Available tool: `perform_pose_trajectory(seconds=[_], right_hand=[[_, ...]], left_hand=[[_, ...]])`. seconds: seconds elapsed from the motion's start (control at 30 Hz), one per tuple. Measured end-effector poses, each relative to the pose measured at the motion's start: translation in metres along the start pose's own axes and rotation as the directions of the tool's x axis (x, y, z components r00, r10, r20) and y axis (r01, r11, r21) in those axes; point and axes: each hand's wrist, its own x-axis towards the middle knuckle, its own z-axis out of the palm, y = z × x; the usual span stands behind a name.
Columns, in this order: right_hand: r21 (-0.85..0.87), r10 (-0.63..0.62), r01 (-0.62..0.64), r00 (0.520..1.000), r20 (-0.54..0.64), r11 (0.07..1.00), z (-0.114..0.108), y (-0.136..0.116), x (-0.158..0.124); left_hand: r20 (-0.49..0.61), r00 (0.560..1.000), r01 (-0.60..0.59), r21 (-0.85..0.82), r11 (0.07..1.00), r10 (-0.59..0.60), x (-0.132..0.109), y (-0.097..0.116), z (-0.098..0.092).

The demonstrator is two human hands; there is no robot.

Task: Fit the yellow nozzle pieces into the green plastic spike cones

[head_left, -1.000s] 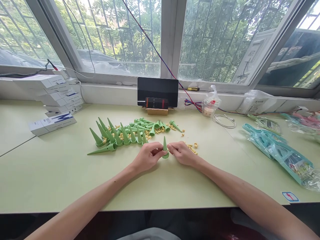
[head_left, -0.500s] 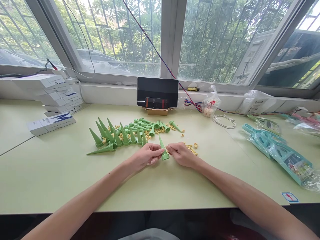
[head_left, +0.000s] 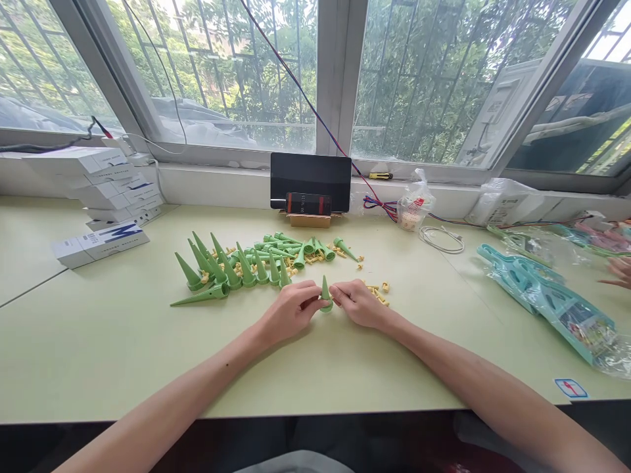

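My left hand and my right hand meet at the middle of the pale green table. Both pinch one green cone-shaped spike, which stands nearly upright between my fingertips with its wide end down. Just behind my hands stands a row of upright green spikes. One long spike lies flat at the left of that row. Further back is a loose heap of green spikes mixed with small yellow pieces.
A dark tablet and a phone stand at the window ledge. White boxes are stacked at far left. Teal packaged items, plastic bags and a white cable lie at right. Another person's hand shows at the right edge.
The spike leaned to the left half a second ago and now stands nearly upright between my fingers. Another person's hand has come into view at the right edge.
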Motion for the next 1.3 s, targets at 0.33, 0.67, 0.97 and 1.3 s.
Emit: perform_pose_trajectory(seconds=[0.33, 0.67, 0.97, 1.3], right_hand=[[-0.008, 0.0, 0.0, 1.0, 0.001, 1.0, 0.0, 0.0, 0.0], [-0.042, -0.017, 0.017, 1.0, 0.006, 0.999, 0.003, 0.003, 0.0], [-0.065, -0.048, 0.047, 0.999, -0.011, 0.997, 0.002, 0.003, 0.0], [-0.153, -0.066, 0.069, 0.997, 0.026, 0.986, 0.003, -0.003, -0.001]], left_hand=[[-0.002, 0.998, 0.056, -0.056, 0.997, -0.057, 0.001, 0.003, 0.002], [0.315, 0.869, 0.493, -0.473, 0.73, -0.382, 0.005, 0.002, -0.005], [0.325, 0.857, 0.513, -0.464, 0.722, -0.4, 0.008, 0.002, -0.005], [0.319, 0.873, 0.481, -0.437, 0.76, -0.369, 0.009, 0.002, -0.006]])
